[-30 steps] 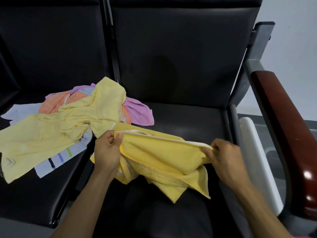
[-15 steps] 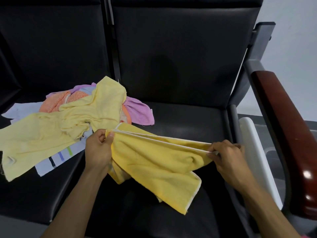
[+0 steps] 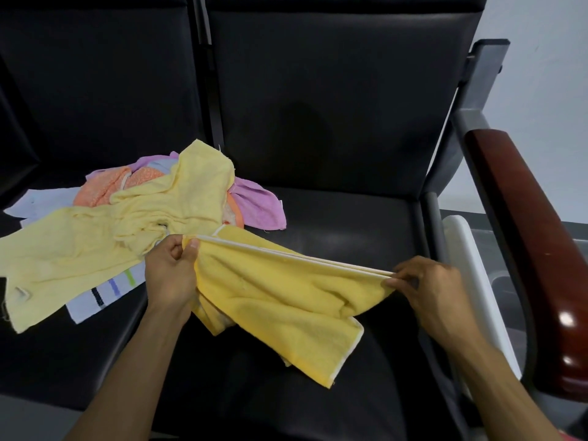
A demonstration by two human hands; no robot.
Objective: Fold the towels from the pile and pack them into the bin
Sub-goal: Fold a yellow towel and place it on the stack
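the folding step looks just begun: the left hand (image 3: 170, 275) and right hand (image 3: 428, 289) each pinch an end of the yellow towel (image 3: 286, 297), its edge pulled taut between curled fingers across the lower centre, the rest sagging onto the black seat (image 3: 350, 218). next it likely needs its corners matched. the pile (image 3: 152, 211) lies at left. the white bin (image 3: 474, 275) at right is mostly hidden behind the armrest (image 3: 525, 233), its inside unseen.
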